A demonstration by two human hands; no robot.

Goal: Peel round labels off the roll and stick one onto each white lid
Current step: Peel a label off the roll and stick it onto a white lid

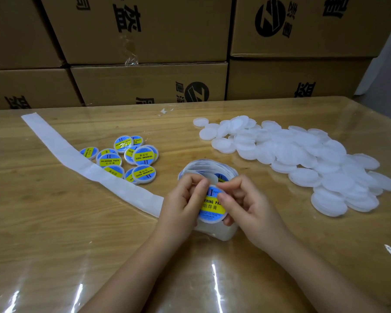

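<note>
My left hand (183,199) and my right hand (246,204) meet at the table's middle over a round blue-and-yellow label (212,205) marked "SOLDERING PASTE". My fingers pinch its edges from both sides. The label sits on the white backing strip, whose end hangs below the hands. Just behind my fingers lies the label roll (207,170), loosely coiled. A big heap of plain white lids (303,154) spreads to the right. Several labelled lids (131,158) lie in a cluster to the left.
The spent white backing strip (77,159) runs from the far left corner to my left hand. The wooden table (54,245) has a glossy clear cover. Stacked cardboard boxes (149,82) wall off the far edge. A paper scrap (165,111) lies at the back.
</note>
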